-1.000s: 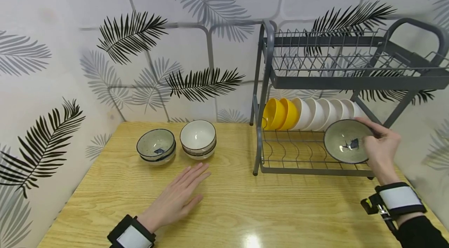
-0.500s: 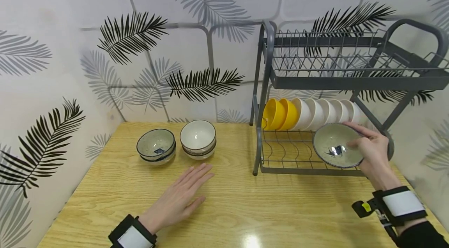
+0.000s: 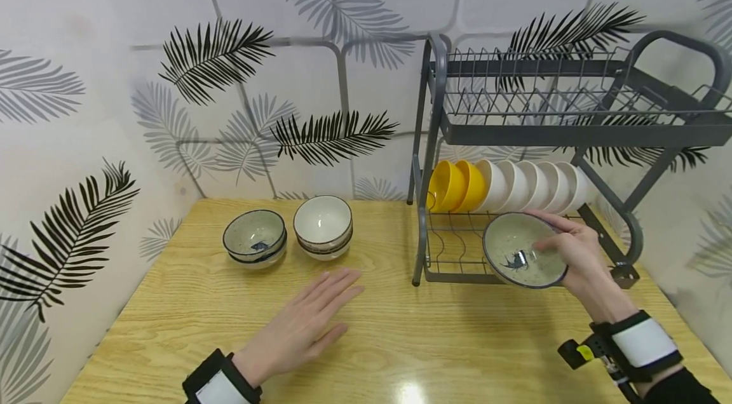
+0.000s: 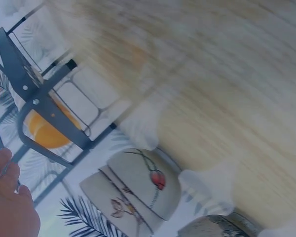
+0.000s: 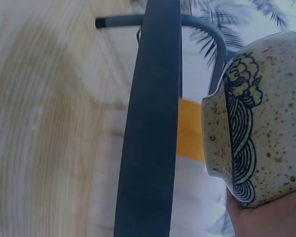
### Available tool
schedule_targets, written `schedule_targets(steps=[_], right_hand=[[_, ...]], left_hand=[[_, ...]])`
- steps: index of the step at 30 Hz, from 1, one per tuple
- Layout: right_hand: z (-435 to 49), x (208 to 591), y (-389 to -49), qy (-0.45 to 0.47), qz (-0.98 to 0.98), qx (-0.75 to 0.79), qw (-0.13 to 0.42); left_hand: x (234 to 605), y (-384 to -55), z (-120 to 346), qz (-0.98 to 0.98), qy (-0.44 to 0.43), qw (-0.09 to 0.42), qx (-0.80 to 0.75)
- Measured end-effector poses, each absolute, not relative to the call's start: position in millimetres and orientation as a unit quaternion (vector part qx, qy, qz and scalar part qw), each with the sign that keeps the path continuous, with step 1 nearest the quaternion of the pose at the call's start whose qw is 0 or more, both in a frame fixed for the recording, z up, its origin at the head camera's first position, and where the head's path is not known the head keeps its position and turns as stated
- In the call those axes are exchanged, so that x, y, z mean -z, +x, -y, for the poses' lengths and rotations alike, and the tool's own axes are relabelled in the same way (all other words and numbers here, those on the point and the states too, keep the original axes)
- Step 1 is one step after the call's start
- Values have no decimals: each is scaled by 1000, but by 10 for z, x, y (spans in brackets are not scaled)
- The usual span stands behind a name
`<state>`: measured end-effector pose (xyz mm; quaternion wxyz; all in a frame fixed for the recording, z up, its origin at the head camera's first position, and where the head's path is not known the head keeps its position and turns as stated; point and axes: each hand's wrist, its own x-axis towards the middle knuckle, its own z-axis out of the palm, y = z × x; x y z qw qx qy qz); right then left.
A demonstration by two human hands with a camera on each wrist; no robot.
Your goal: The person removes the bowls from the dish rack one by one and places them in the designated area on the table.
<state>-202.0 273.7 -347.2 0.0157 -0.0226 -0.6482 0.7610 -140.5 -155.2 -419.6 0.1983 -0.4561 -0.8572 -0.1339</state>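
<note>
My right hand [image 3: 577,258] grips a grey-green bowl [image 3: 509,248] by its right rim, thumb inside, in front of the rack's lower shelf. In the right wrist view the bowl [image 5: 271,118] shows a speckled outside with a dark blue wave pattern. My left hand [image 3: 300,321] hovers or rests over the table with its fingers straight, holding nothing; I cannot tell whether it touches the wood. Beyond its fingertips are a stack of white bowls [image 3: 323,223] with dark rims and, to the left, a stack of grey-green bowls [image 3: 254,239].
A dark grey two-tier dish rack [image 3: 572,134] stands at the right. On its lower shelf, yellow bowls [image 3: 446,187] and several white bowls [image 3: 534,187] stand on edge in a row. Its upper tier rises above them. A patterned wall [image 3: 240,156] backs the wooden table [image 3: 400,328].
My right hand has carried the grey-green bowl left and toward me from the rack's right end, uncovering the rack's lower right corner. My left hand has shifted slightly right.
</note>
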Motion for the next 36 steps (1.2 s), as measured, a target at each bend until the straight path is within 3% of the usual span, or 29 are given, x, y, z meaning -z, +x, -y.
schedule_targets(steps=[24,36], right_hand=[[-2034,3593,-1703,33,720,-689,-75],[-1755,3657,-1585,61,712,-688,-128]], left_hand=[[3864,-1138,1118,803,-543,238,67],[3790,-1033,947,793,-566,223,35]])
